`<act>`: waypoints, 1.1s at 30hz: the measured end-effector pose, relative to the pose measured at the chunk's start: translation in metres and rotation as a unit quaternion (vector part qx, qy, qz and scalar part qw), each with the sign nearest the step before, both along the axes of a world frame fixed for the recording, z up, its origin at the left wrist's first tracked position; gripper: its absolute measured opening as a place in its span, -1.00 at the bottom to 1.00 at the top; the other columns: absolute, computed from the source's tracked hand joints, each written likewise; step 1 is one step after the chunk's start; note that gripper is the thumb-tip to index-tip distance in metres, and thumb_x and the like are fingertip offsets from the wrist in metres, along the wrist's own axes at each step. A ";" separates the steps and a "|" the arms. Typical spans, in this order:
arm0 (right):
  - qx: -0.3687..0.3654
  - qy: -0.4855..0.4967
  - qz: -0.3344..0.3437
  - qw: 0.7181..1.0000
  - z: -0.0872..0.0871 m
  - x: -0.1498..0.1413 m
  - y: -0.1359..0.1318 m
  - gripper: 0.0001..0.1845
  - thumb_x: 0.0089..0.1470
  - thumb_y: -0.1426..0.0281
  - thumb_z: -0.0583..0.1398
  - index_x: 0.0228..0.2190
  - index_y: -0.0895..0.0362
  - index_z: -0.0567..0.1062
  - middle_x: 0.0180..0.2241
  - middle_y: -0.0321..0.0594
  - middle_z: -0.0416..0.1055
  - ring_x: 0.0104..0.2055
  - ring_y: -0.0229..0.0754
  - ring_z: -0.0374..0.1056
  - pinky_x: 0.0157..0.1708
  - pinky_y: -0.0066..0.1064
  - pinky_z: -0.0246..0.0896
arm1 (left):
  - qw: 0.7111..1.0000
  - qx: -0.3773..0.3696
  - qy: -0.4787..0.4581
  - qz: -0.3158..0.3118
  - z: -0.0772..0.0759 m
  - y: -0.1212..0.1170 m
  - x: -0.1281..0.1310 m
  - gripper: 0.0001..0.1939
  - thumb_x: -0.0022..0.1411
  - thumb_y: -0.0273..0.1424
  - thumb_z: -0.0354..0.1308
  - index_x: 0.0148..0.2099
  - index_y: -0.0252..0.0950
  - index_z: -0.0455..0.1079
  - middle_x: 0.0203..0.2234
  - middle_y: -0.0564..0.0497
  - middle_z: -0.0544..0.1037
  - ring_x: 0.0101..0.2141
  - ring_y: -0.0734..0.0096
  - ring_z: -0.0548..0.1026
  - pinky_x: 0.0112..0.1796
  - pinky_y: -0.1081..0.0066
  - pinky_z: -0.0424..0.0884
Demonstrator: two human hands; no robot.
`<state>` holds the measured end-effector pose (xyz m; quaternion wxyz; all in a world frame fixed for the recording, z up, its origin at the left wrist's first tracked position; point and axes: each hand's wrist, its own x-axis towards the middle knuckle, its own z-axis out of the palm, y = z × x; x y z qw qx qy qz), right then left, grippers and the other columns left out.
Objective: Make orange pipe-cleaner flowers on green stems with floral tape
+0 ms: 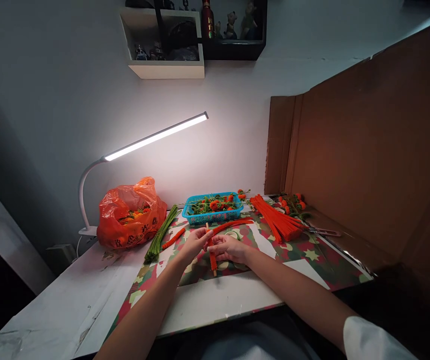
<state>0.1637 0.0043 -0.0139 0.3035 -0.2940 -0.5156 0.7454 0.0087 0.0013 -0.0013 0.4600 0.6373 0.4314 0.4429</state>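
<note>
Both hands meet over the middle of the table's front part. My left hand (197,242) pinches the upper part of a thin wooden stick (215,273) that stands tilted. Around the stick runs an orange-red fuzzy pipe cleaner (212,261) in a tight coil. My right hand (229,248) is closed on the coil from the right side, fingers bent around it. Loose orange-red pipe cleaner strands (233,223) stretch away to the right behind the hands. A roll of pale green tape (232,234) lies just behind my right hand, partly covered.
Left lie a finished-looking orange coil (173,238), green pipe cleaners (161,235) and an orange plastic bag (132,220). A blue basket (211,217) of orange flowers stands behind; orange pipe cleaners (277,220) and pliers (325,232) lie right, before a cardboard wall (368,140). A lamp (157,136) shines above.
</note>
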 end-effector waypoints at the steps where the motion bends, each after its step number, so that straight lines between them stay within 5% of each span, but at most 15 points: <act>1: -0.001 0.004 0.003 1.000 0.000 0.000 0.000 -0.58 -0.32 0.33 0.42 -0.40 0.21 0.41 -0.43 -0.32 0.38 -0.43 -0.38 0.34 -0.39 -0.51 0.27 | 1.000 0.001 0.001 0.000 0.000 0.000 0.000 -0.55 -0.02 -0.01 0.18 -0.48 -0.33 0.25 -0.67 0.16 0.26 -0.67 0.63 0.18 -0.62 0.55 0.13; 21: -0.017 0.078 0.036 0.996 -0.012 -0.004 0.008 -0.54 -0.36 0.41 0.42 -0.37 0.20 0.37 -0.40 -0.31 0.38 -0.44 -0.41 0.29 -0.39 -0.53 0.19 | 0.999 -0.010 -0.016 -0.032 0.003 -0.004 0.002 -0.56 -0.01 -0.03 0.21 -0.45 -0.36 0.30 -0.64 0.13 0.32 -0.64 0.62 0.22 -0.60 0.55 0.12; 26: -0.016 0.128 0.056 0.990 -0.013 -0.004 0.009 -0.55 -0.30 0.42 0.39 -0.34 0.16 0.34 -0.44 -0.37 0.34 -0.47 -0.41 0.26 -0.43 -0.54 0.13 | 0.988 -0.084 -0.121 -0.049 0.001 0.000 0.000 -0.62 -0.04 -0.13 0.28 -0.42 -0.36 0.32 -0.65 0.14 0.34 -0.66 0.65 0.23 -0.62 0.58 0.12; 33: -0.070 0.103 0.124 0.984 -0.004 0.003 0.008 -0.63 0.02 0.11 0.17 -0.31 0.17 0.39 -0.47 -0.23 0.40 -0.44 -0.23 0.36 -0.36 -0.38 0.18 | 0.948 -0.119 -0.295 -0.015 0.005 0.007 -0.011 -0.72 0.00 -0.29 0.26 -0.27 -0.34 0.34 -0.53 0.07 0.46 -0.61 0.58 0.38 -0.60 0.57 0.29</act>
